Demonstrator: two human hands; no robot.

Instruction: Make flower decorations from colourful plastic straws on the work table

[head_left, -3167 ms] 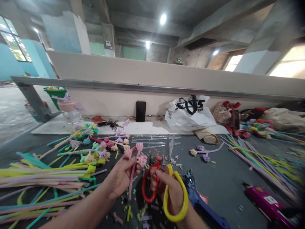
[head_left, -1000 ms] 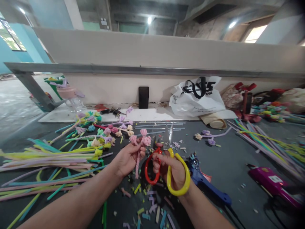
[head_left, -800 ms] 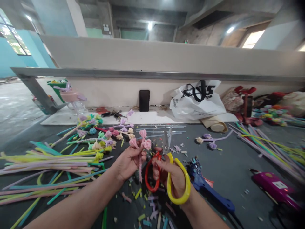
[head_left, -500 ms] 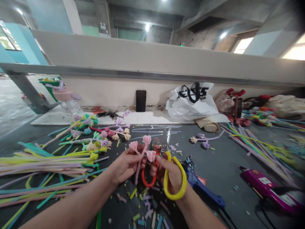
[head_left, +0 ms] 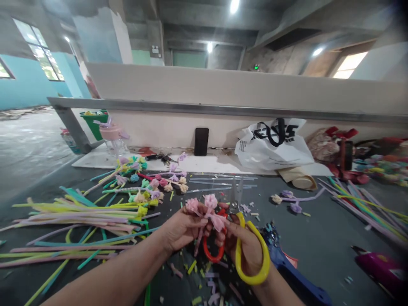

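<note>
Pink pipe-cleaner flower sprig point(head_left: 206, 212), with three fuzzy blooms already formed on one twisted stem, sits pinched in the left hand point(head_left: 181, 229) over the dark table point(head_left: 318, 238). Its lower stem hangs uncut below the fingers, so the shaping looks done and any trimming of the tail looks left, as I judge it. The right hand point(head_left: 245, 246) is closed around one pair of scissors point(head_left: 237, 238), one red loop and one yellow loop, with its fingertips also touching the lowest bloom; whether the blades are parted I cannot tell, since they show only as a blurred sliver pointing away.

Short clippings point(head_left: 204, 272) in several colours lie scattered under both hands, too many and too small to count. One blue-handled tool point(head_left: 287, 272) lies just beside the right wrist. One purple sprig point(head_left: 293, 202) with three blooms lies apart to the right. A cluster of finished flowers point(head_left: 153, 187) lies further left, blurred past counting, above a heap of straight pipe cleaners point(head_left: 79, 221). One magenta glue gun point(head_left: 382, 267) rests at the right edge; one white bag point(head_left: 274, 144) and one black phone point(head_left: 201, 141) stand against the wall.
</note>
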